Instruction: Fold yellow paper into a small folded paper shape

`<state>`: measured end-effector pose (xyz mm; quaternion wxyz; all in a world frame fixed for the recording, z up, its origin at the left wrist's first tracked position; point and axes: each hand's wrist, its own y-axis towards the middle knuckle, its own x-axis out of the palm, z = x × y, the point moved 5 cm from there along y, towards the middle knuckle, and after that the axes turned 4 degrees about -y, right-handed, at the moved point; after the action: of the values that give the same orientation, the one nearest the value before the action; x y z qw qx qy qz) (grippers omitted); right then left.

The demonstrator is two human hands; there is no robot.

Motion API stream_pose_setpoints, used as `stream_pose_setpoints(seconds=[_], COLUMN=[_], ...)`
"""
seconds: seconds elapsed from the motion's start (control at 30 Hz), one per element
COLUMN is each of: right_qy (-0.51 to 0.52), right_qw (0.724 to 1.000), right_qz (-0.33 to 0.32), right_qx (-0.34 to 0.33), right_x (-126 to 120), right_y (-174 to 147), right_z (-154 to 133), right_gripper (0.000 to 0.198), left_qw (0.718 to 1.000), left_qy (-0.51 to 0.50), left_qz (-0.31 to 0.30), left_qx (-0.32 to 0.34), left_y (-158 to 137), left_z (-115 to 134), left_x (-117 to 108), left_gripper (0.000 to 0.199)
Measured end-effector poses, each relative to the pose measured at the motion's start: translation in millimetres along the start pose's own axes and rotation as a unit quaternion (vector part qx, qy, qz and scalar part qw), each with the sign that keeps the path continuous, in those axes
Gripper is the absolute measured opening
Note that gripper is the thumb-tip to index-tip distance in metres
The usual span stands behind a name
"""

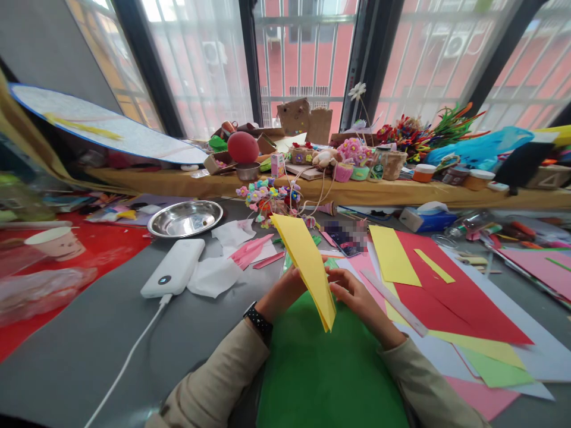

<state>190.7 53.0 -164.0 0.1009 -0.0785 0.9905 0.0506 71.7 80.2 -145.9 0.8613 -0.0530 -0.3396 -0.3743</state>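
Head view: your left hand (pixel 284 293) was clamped on folded yellow paper (pixel 311 267); your right hand (pixel 357 299) was at its edge, whether gripping, could not tell.

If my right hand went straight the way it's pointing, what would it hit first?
Most likely the folded yellow paper: your right hand points at its edge and may be touching it; depth is unclear.

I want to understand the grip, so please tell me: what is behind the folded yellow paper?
Behind the folded yellow paper, part of the left hand shows beside its edge, with a green surface lower down. Whatever the paper directly covers cannot be seen.
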Motion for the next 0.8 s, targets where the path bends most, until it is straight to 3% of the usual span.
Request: stream_pose_setpoints(seconds=[0.17,0.3,0.37,0.43,0.47,0.5,0.6,0.7,0.8], right_qy=[0.004,-0.112,-0.226,-0.353,-0.408,-0.443,-0.461,-0.493,-0.544], right_qw=[1.0,0.993,0.967,0.914,0.887,0.871,0.868,0.854,0.819], right_qz=[0.007,0.038,0.114,0.202,0.213,0.209,0.166,0.148,0.171], right_qx=[0.024,0.015,0.0,0.005,0.017,0.038,0.079,0.071,0.07], right_x=[-2,-19,-41,-67,-77,-86,-103,-104,-98], right_y=[2,2,1,-3,-4,-5,-5,-5,-6], right_z=[10,5,1,2,6,12,30,32,22], right_gripper=[0.029,0.029,0.03,0.024,0.022,0.021,0.024,0.021,0.017], left_qw=[0.998,0.99,0.978,0.966,0.963,0.961,0.957,0.952,0.949], left_qy=[0.01,0.041,0.078,0.102,0.108,0.112,0.141,0.18,0.202], left_qz=[0.046,0.126,0.188,0.229,0.237,0.24,0.239,0.235,0.23], left_qx=[-0.035,-0.048,-0.052,-0.062,-0.07,-0.076,-0.078,-0.076,-0.07], left_y=[-9,-12,-12,-12,-12,-12,-12,-12,-11], left_z=[-3,-2,2,4,5,5,7,7,5], left_x=[-2,-10,-17,-24,-26,-27,-30,-32,-34], left_gripper=[0.05,0.043,0.037,0.034,0.033,0.032,0.031,0.034,0.034])
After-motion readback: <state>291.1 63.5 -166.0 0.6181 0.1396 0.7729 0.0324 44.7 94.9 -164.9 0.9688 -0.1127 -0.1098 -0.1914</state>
